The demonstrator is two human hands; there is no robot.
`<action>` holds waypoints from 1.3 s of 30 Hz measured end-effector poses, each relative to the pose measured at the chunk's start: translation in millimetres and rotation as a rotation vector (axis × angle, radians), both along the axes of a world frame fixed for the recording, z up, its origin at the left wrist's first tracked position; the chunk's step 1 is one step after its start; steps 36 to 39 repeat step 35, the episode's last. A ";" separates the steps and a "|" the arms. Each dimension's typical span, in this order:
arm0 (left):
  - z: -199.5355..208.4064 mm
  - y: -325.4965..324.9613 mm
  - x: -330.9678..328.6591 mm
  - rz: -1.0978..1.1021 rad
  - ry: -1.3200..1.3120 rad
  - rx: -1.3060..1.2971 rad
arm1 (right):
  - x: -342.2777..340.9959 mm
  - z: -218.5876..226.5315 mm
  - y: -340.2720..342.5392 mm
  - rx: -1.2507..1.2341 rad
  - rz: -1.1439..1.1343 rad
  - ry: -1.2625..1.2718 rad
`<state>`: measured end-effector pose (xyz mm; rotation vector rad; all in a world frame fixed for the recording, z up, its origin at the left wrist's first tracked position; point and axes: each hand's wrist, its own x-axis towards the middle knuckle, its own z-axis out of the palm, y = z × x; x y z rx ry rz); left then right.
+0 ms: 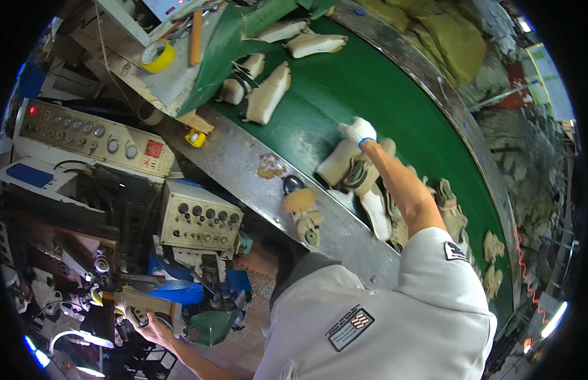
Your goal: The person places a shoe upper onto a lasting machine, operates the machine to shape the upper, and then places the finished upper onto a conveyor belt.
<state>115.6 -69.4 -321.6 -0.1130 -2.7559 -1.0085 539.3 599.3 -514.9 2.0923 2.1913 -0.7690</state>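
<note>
My left hand is bare and closed round a beige-and-dark shoe, held against the machine at the lower left. Machine parts hide some of that shoe. My right arm reaches far out over the green conveyor belt. In a white knit glove with a blue cuff, my right hand has its thumb apart and nothing visible in it. Just below the glove lies a beige shoe, with a strapped shoe next to it. A white-soled shoe leans at the belt's near edge.
Beige shoes lie at the belt's far left; several more line its right side. The metal ledge holds a shoe upper and a dark round object. Control boxes stand left. Yellow tape and a hammer lie above.
</note>
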 end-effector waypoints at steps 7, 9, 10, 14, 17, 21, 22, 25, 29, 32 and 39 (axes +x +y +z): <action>-5.0 -45.8 -15.5 0.084 -0.007 -0.141 | -242.1 -111.4 45.2 -0.353 -0.216 0.563; -27.0 -63.2 -22.5 -0.107 -0.115 0.180 | -263.8 -134.6 73.0 -0.236 -0.307 0.690; -20.2 -83.8 -8.0 -0.159 -0.160 0.304 | -294.7 -129.9 50.1 -0.279 -0.484 0.498; -32.7 -97.2 10.1 -0.201 -0.421 0.215 | -246.8 -149.8 94.5 -0.360 -0.431 0.783; -19.2 -162.6 61.1 0.090 -0.425 0.173 | -254.3 -123.7 21.9 -0.669 -0.298 1.301; -12.5 -100.0 51.0 0.039 -0.372 0.084 | -201.8 -58.7 -78.1 -1.163 -0.064 1.567; -2.6 -67.7 46.6 -0.026 -0.380 0.134 | -199.8 -14.8 -121.0 -1.302 0.000 1.651; 9.9 41.3 33.7 -0.085 -0.495 0.404 | -200.0 49.5 -227.6 -1.549 -0.411 1.759; 2.6 117.1 17.4 -0.454 -0.736 0.697 | -248.1 88.2 -329.3 -1.596 -0.343 1.559; 6.4 98.3 0.3 -0.418 -0.902 0.873 | -280.5 145.8 -390.6 -1.444 -0.103 1.361; -4.9 37.3 -20.0 -0.339 -0.884 0.728 | -311.1 167.1 -424.4 -1.522 0.253 1.252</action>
